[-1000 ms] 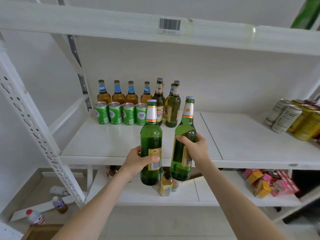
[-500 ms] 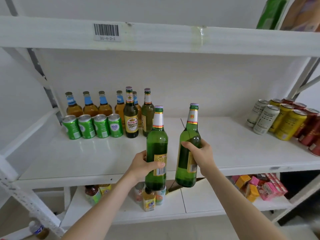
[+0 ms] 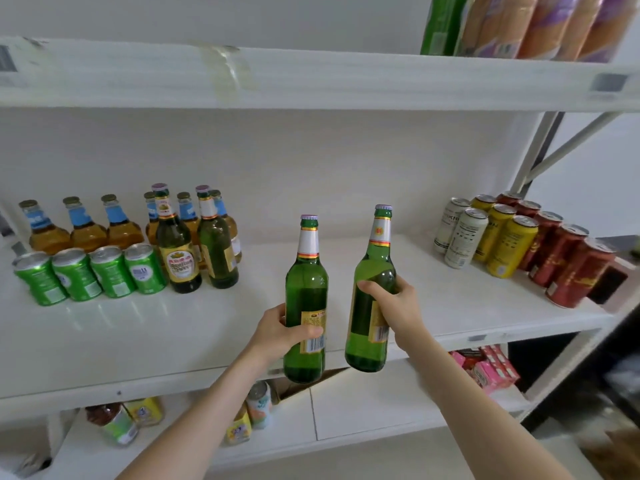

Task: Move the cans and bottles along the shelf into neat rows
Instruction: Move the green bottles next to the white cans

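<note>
White shelf (image 3: 104, 337) | left hand (image 3: 277, 336) grips left bottle (image 3: 306, 282) | right hand (image 3: 398, 313) grips right bottle (image 3: 375, 265) | set both upright beside green pair (image 3: 216, 258)

No word can be read. At six o'clock the left green bottle (image 3: 306, 289) carries a yellow label with a barcode; at five o'clock the right green bottle (image 3: 375, 258) shows a red emblem on its white neck band. At nine o'clock the dark bottle (image 3: 178, 268) bears a gold oval label, its red lettering blurred.
</note>
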Tool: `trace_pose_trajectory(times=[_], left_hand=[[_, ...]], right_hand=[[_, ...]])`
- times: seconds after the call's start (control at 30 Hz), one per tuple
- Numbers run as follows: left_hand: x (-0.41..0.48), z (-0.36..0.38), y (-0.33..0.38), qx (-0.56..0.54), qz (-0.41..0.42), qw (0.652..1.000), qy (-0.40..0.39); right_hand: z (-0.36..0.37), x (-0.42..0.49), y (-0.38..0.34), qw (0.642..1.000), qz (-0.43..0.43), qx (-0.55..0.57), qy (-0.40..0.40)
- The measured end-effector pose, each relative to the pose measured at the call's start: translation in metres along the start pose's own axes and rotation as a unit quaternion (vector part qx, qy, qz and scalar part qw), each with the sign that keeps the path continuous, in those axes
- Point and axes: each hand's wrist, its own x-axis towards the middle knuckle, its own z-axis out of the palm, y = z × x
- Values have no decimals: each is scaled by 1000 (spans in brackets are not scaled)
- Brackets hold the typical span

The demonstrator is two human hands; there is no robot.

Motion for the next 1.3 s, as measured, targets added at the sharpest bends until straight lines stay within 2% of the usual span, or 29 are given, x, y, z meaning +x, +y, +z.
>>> trace_pose_trajectory(times=[0.27,0.5,0.93,1.3], left_hand=[[10,103,11,-24,-3,999,24],[51,150,27,-14,11,1000,5],[157,196,49,-15,17,1000,2],[236,221,51,-28,39,998,49]], right_hand=[[-95,18,-2,1000,1,-11,-24],[-144,62,5,1000,-1,-10,-26],[-185,169,12,1000,-1,11,-6],[-186,264,17,998,-20,8,-59]])
